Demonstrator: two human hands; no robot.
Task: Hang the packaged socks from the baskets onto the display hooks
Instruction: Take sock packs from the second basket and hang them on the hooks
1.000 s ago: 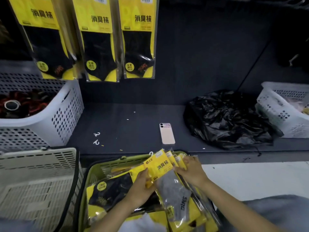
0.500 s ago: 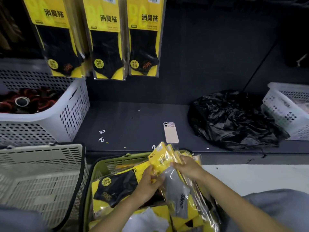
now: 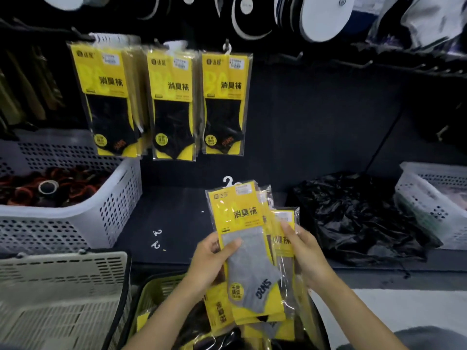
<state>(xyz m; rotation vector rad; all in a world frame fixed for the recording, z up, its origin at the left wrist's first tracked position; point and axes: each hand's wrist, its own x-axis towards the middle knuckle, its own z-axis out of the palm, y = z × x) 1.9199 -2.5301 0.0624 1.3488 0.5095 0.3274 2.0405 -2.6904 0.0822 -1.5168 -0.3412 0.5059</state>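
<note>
packs that sat low in the green basket (image 3: 151,291) a second ago are now lifted clear of it, held upright in front of the dark shelf (image 3: 177,218). my left grip (image 3: 212,263) is clamped on the grey sock pack (image 3: 247,248) at the front, thumb across its face and fingers behind. my right grip (image 3: 303,253) is clamped on the second pack (image 3: 284,236) just behind and to the right, fanning it away from the first. more packs are stacked behind these two; i cannot tell how many. the white hanger tab (image 3: 228,181) of the front pack stands free at the top.

my view has risen too: the display hooks (image 3: 227,44), cut off before, now show along the back wall. three of them carry hanging black sock packs (image 3: 174,102), and to their right an empty hook (image 3: 298,56) sticks out, well above my bundle.

so i judge the picking-up step done and the separating step under way; next i need one pack alone, its tab raised to a hook. grey socks likely want a bare hook, not one with the black packs. the slippery film could let the rest of the bundle slide back into the basket.
</note>
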